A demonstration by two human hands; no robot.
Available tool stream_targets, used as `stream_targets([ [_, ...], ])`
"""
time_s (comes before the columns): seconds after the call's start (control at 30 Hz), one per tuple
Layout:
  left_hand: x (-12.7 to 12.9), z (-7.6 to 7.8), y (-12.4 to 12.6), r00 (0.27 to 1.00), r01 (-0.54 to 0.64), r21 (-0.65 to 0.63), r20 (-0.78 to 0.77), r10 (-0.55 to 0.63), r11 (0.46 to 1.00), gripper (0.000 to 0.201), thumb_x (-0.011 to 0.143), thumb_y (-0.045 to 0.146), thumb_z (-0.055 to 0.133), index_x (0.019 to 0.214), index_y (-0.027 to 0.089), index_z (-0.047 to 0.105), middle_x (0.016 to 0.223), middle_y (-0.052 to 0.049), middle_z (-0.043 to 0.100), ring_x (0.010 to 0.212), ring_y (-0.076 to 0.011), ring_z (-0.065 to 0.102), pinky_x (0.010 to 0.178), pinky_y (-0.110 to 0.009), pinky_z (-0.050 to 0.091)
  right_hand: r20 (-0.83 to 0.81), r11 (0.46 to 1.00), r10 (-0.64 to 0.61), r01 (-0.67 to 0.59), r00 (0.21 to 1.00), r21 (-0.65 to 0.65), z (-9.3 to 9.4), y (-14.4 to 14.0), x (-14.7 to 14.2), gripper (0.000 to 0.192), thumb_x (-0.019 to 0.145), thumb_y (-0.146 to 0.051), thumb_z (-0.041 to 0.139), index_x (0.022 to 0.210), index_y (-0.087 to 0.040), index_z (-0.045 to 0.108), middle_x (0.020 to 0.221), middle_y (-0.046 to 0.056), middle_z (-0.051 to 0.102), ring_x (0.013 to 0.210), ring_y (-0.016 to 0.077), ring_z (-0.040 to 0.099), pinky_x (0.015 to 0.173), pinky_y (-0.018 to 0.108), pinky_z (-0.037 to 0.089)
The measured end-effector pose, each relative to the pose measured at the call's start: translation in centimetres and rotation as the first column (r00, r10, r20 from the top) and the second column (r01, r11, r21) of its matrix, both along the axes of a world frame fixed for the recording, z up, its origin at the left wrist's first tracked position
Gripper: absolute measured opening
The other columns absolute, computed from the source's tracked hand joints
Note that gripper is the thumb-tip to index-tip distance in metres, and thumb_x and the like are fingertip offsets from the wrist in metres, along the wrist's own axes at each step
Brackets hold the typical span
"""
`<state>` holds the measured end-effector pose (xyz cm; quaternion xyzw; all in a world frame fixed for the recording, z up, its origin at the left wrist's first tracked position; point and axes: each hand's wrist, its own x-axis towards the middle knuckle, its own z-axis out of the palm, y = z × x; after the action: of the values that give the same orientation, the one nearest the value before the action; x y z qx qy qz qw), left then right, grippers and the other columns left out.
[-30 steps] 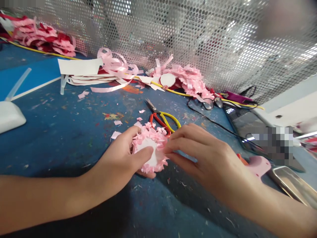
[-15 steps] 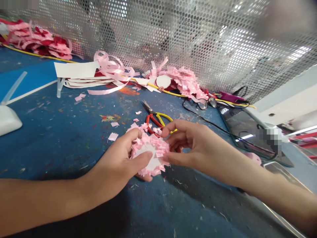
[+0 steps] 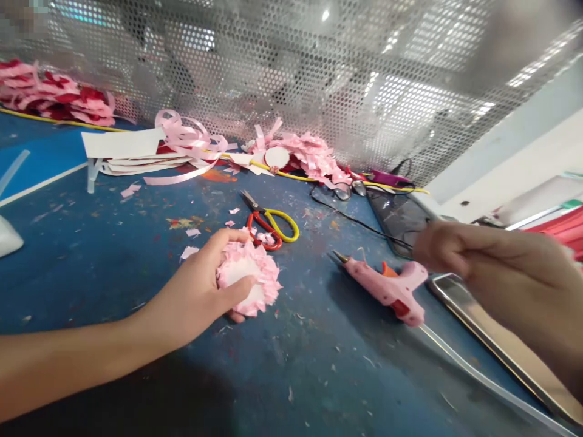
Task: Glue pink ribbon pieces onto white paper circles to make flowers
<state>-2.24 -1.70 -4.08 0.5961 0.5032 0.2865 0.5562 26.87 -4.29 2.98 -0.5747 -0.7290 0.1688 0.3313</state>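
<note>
Flower [image 3: 248, 280] clamped in left hand [image 3: 195, 297] fingers, just above worktop [image 3: 136, 255]. Right hand [image 3: 460, 249] fingers curled together, empty-looking, over glue gun [image 3: 387, 288]. Better: keep flower steady, white disc up.

Craft workshop: paint-spattered blue bench [image 3: 113, 255], glue gun [image 3: 387, 288], scissors [image 3: 268, 221], pink paper ribbon scraps [image 3: 182, 136], perforated metal partition [image 3: 319, 73] behind.

Two bare forearms, no sleeves, left hand [image 3: 195, 297], right hand [image 3: 460, 252], no rings
</note>
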Motion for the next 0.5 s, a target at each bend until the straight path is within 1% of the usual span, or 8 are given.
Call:
stream_targets([
  [0.07, 0.0, 0.2, -0.1, 0.991, 0.024, 0.144, -0.13, -0.005, 0.989, 0.049, 0.079, 0.037, 0.061, 0.123, 0.03, 0.041, 0.075, 0.004, 0.057, 0.052, -0.0158, 0.061, 0.055, -0.028, 0.052, -0.019, 0.966, -0.221, 0.221, 0.975, 0.132, 0.3, -1.3, 2.4, 0.026, 0.072, -0.01, 0.046, 0.05, -0.02, 0.036, 0.056, 0.0, 0.036, 0.057, 0.0118, 0.038, 0.055, 0.035, 0.029],
  [0.13, 0.1, 0.2, 0.0, 0.968, 0.023, 0.32, -0.245, 0.06, 0.947, 0.047, 0.079, 0.04, 0.061, 0.122, 0.029, 0.045, 0.072, 0.003, 0.058, 0.051, -0.0163, 0.058, 0.057, -0.027, 0.046, -0.013, 0.887, -0.419, 0.413, 0.908, 0.209, 0.5, -2.0, 5.6, 0.021, 0.07, -0.011, 0.042, 0.052, -0.02, 0.038, 0.058, -0.001, 0.037, 0.058, 0.0118, 0.039, 0.058, 0.037, 0.029],
  [0.2, 0.5, 0.1, 0.0, 0.944, 0.018, 0.453, -0.301, 0.135, 0.891, 0.05, 0.077, 0.043, 0.062, 0.122, 0.027, 0.047, 0.075, 0.0, 0.062, 0.061, -0.0209, 0.061, 0.059, -0.027, 0.042, 0.083, 0.889, -0.454, 0.445, 0.887, 0.111, 0.5, -2.2, 9.5, 0.027, 0.076, -0.026, 0.049, 0.05, -0.021, 0.048, 0.054, 0.001, 0.046, 0.055, 0.0136, 0.045, 0.055, 0.037, 0.031],
  [0.27, 1.0, -0.1, -0.1, 0.927, 0.017, 0.522, -0.328, 0.182, 0.853, 0.057, 0.075, 0.046, 0.064, 0.126, 0.027, 0.046, 0.087, -0.004, 0.066, 0.078, -0.0275, 0.063, 0.062, -0.027, 0.041, 0.203, 0.79, -0.611, 0.572, 0.765, 0.222, 0.1, -2.0, 13.8, 0.026, 0.078, -0.039, 0.055, 0.058, -0.022, 0.057, 0.059, 0.004, 0.054, 0.058, 0.0157, 0.047, 0.059, 0.038, 0.033],
  [0.33, 1.2, -0.4, -0.1, 0.914, -0.006, 0.579, -0.328, 0.239, 0.815, 0.059, 0.074, 0.048, 0.065, 0.127, 0.027, 0.048, 0.102, -0.007, 0.066, 0.097, -0.0326, 0.061, 0.068, -0.027, 0.043, 0.246, 0.752, -0.658, 0.603, 0.712, 0.267, -0.9, -1.7, 17.6, 0.022, 0.078, -0.043, 0.058, 0.069, -0.023, 0.06, 0.066, 0.006, 0.06, 0.063, 0.0173, 0.052, 0.062, 0.037, 0.035],
  [0.4, 0.9, -0.6, 0.3, 0.894, -0.001, 0.622, -0.35, 0.279, 0.783, 0.056, 0.078, 0.049, 0.061, 0.128, 0.028, 0.049, 0.104, -0.007, 0.066, 0.103, -0.0339, 0.06, 0.07, -0.027, 0.044, 0.268, 0.746, -0.666, 0.606, 0.696, 0.277, -2.2, -1.1, 20.7, 0.027, 0.083, -0.046, 0.053, 0.072, -0.022, 0.059, 0.068, 0.007, 0.061, 0.062, 0.0165, 0.054, 0.061, 0.035, 0.037],
  [0.43, 0.5, -0.7, 0.6, 0.877, 0.021, 0.643, -0.38, 0.295, 0.766, 0.054, 0.081, 0.047, 0.058, 0.13, 0.029, 0.047, 0.101, -0.005, 0.067, 0.096, -0.0315, 0.062, 0.069, -0.027, 0.044, 0.283, 0.751, -0.66, 0.599, 0.696, 0.279, -2.9, -0.5, 21.9, 0.029, 0.086, -0.047, 0.049, 0.074, -0.022, 0.059, 0.07, 0.007, 0.062, 0.062, 0.0155, 0.055, 0.06, 0.033, 0.038],
  [0.5, -0.7, -1.0, 1.8, 0.855, 0.068, 0.672, -0.421, 0.304, 0.738, 0.051, 0.083, 0.043, 0.057, 0.131, 0.032, 0.047, 0.1, 0.002, 0.064, 0.069, -0.02, 0.063, 0.053, -0.021, 0.042, 0.325, 0.778, -0.629, 0.566, 0.707, 0.273, -4.2, 1.1, 23.8, 0.033, 0.09, -0.048, 0.045, 0.08, -0.02, 0.061, 0.08, 0.008, 0.065, 0.062, 0.0123, 0.056, 0.062, 0.029, 0.041],
])
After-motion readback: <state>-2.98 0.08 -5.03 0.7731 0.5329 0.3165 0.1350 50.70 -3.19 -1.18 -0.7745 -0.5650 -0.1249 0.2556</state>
